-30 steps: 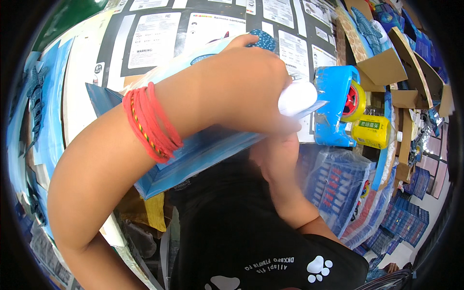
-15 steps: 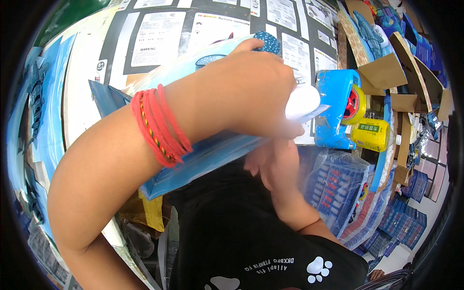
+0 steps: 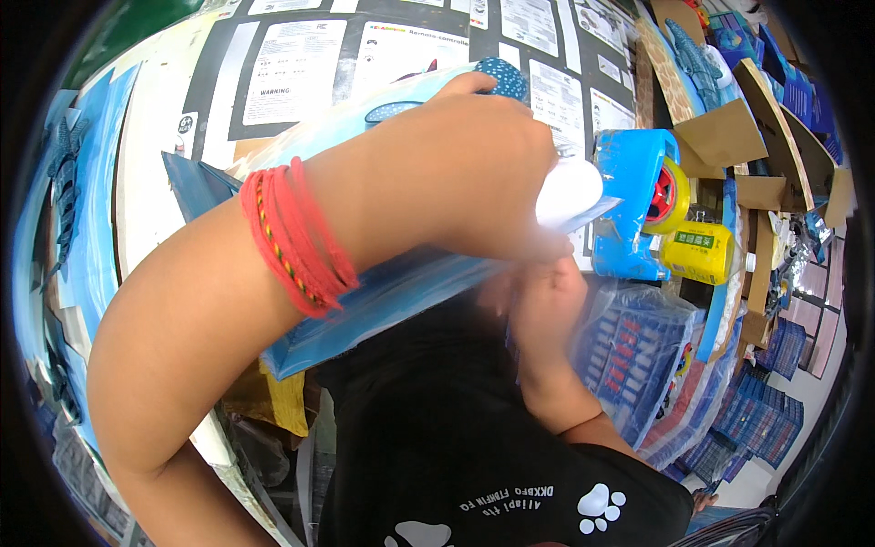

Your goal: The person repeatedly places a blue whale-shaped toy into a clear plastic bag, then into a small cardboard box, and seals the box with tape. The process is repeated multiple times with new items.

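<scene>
My left arm, with red cords round the wrist, reaches across a blue printed box [image 3: 365,324]. My left hand [image 3: 492,173] is closed over the right end of this box, its thumb side partly hidden. Beside the knuckles a smooth white rounded piece [image 3: 574,191] sticks out, and a clear film-like edge shows below it. A dark blue dotted piece [image 3: 501,80] shows past the fingers. My right hand [image 3: 547,296] is just below the left one, at the box's near right corner. It is smeared by motion, so its fingers cannot be made out.
Right of my hands stands a blue tape dispenser [image 3: 629,201] with a yellow tape roll [image 3: 673,196]. Next to it is a yellow bottle [image 3: 697,252]. A plastic-wrapped stack of printed boxes [image 3: 629,356] is at the near right. Open cardboard cartons [image 3: 775,137] stand farther right.
My right hand has shifted slightly up and right, closer to my left hand. My left hand and the box have barely moved.
</scene>
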A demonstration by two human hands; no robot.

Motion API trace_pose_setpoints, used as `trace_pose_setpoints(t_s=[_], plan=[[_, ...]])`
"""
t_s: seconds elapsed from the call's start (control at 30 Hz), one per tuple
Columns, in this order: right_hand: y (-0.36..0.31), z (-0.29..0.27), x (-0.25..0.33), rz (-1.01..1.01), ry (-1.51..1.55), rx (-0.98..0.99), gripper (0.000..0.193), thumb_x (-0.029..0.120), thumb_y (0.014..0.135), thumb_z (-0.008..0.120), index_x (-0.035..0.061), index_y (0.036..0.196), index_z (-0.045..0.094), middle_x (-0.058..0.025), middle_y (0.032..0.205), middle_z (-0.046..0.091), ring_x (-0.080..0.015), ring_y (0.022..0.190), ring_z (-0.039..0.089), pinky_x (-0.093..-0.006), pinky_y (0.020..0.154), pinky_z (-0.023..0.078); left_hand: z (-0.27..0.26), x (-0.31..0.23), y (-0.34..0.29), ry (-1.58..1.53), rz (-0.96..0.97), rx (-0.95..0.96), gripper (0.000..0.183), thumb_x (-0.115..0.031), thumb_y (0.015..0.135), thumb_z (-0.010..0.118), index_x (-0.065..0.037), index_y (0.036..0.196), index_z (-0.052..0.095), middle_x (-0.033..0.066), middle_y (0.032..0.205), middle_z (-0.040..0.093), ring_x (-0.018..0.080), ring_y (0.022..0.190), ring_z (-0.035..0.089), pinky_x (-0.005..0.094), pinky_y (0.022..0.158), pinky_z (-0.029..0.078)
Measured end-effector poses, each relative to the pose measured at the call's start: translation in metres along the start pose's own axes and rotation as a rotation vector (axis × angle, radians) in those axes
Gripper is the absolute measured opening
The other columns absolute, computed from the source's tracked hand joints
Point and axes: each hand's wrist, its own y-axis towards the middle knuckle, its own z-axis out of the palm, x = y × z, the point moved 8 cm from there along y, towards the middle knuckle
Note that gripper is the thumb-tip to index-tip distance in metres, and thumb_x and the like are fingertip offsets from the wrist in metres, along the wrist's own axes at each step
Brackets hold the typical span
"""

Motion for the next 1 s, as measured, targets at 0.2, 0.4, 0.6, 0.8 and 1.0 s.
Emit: trace_pose_setpoints(t_s=[0.2, 0.4, 0.6, 0.8, 1.0], plan=[[0.002, 0.002, 0.013, -0.223, -0.318, -0.025, 0.028, 0.024, 0.108, 0.051, -0.0021, 0.102, 0.060, -0.0068, 0.073, 0.065, -0.0071, 0.060, 0.059, -0.0192, 0.053, 0.044, -0.003, -0.001, 0.000, -0.020, 0.007, -0.011, 0.064, -0.056, 0.086, 0.064, -0.004, 0.123, 0.069, 0.0185, 0.096, 0.075, 0.0365, 0.130, 0.056, 0.0517, 0.117, 0.029], [-0.002, 0.003, -0.009, 0.041, -0.125, 0.042, 0.032, 0.026, 0.108, 0.050, -0.0039, 0.111, 0.061, -0.0089, 0.081, 0.068, -0.0104, 0.063, 0.064, -0.0214, 0.054, 0.050, -0.001, -0.001, 0.003, -0.024, 0.023, -0.023, 0.065, -0.058, 0.087, 0.063, -0.003, 0.121, 0.069, 0.0193, 0.094, 0.074, 0.0368, 0.130, 0.056, 0.0507, 0.116, 0.030], [-0.005, 0.005, -0.020, 0.164, 0.057, 0.064, 0.022, 0.016, 0.104, 0.057, -0.0029, 0.116, 0.057, -0.0081, 0.090, 0.068, -0.0111, 0.070, 0.066, -0.0242, 0.062, 0.056, 0.000, 0.000, 0.002, -0.015, 0.004, -0.006, 0.065, -0.058, 0.087, 0.063, -0.002, 0.120, 0.070, 0.0197, 0.095, 0.075, 0.0367, 0.130, 0.056, 0.0491, 0.116, 0.031], [-0.003, 0.011, -0.010, 0.112, 0.011, 0.053, 0.024, 0.023, 0.108, 0.051, 0.0000, 0.112, 0.056, -0.0100, 0.087, 0.069, -0.0120, 0.063, 0.063, -0.0202, 0.055, 0.051, 0.000, -0.001, 0.003, -0.022, 0.010, 0.005, 0.062, -0.055, 0.086, 0.064, -0.003, 0.118, 0.070, 0.0199, 0.096, 0.075, 0.0370, 0.130, 0.056, 0.0481, 0.114, 0.033], [-0.004, 0.007, -0.014, 0.091, -0.109, 0.022, 0.033, 0.031, 0.108, 0.051, -0.0013, 0.111, 0.055, -0.0127, 0.082, 0.067, -0.0123, 0.058, 0.062, -0.0196, 0.051, 0.048, 0.000, -0.002, 0.006, -0.002, 0.029, 0.002, 0.058, -0.053, 0.085, 0.064, -0.003, 0.114, 0.071, 0.0194, 0.095, 0.075, 0.0374, 0.128, 0.058, 0.0475, 0.112, 0.036]])
